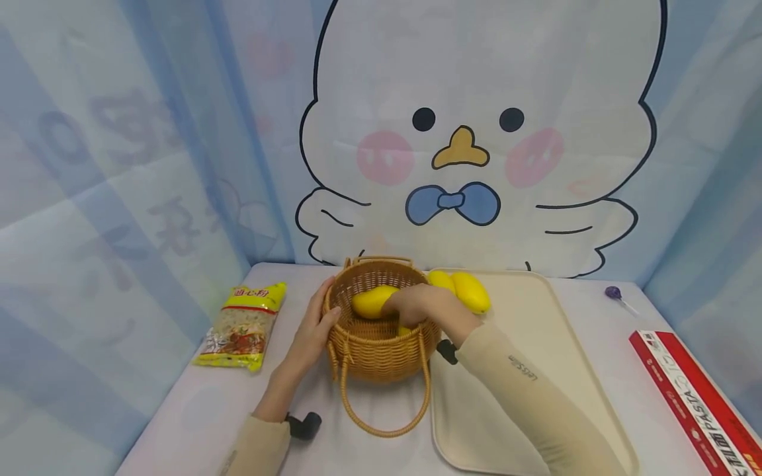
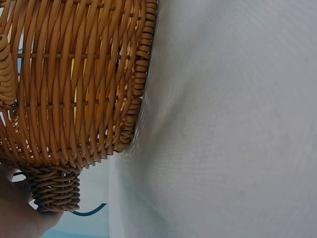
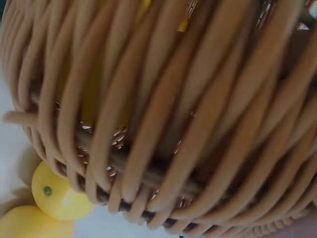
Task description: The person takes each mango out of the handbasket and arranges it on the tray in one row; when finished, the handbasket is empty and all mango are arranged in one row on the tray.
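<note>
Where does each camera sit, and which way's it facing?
Head: head-worn, looking forward and down at the basket; left hand, right hand, sleeves show.
Left wrist: worn there, facing the basket's side; left hand partly shows.
Right wrist: worn there, facing the basket up close; hand unclear.
Head and left wrist share basket and left hand.

I see a brown wicker basket (image 1: 381,360), open-topped, front handle (image 1: 383,434) flopped toward 6 o'clock. One smooth yellow fruit (image 1: 369,303) inside; second yellow piece (image 1: 404,330) at its 4 o'clock, mostly hidden.
</note>
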Available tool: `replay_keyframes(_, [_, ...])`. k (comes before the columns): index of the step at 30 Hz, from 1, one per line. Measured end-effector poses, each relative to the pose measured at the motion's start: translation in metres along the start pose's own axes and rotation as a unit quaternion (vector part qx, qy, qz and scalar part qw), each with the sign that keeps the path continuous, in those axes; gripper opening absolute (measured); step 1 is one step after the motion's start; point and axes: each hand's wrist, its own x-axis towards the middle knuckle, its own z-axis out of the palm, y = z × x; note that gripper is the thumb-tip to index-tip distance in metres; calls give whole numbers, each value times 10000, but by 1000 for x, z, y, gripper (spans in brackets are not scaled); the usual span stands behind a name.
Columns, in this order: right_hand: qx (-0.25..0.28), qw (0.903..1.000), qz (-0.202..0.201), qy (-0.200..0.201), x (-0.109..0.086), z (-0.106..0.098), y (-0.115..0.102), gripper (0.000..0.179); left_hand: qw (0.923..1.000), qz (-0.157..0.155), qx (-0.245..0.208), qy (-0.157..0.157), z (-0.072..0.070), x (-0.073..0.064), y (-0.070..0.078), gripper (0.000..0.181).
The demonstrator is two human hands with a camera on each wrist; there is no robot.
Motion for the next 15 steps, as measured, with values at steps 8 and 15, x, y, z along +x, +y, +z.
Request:
replay_keyframes(8, [306,9963,-587,552,1,-1,3,61,10000,-20,87,2,-2,0,1,62])
replay_keyframes(15, [48,10000,55,-38,-3,2,1,56,10000,83,-31,5,0,1,0,62])
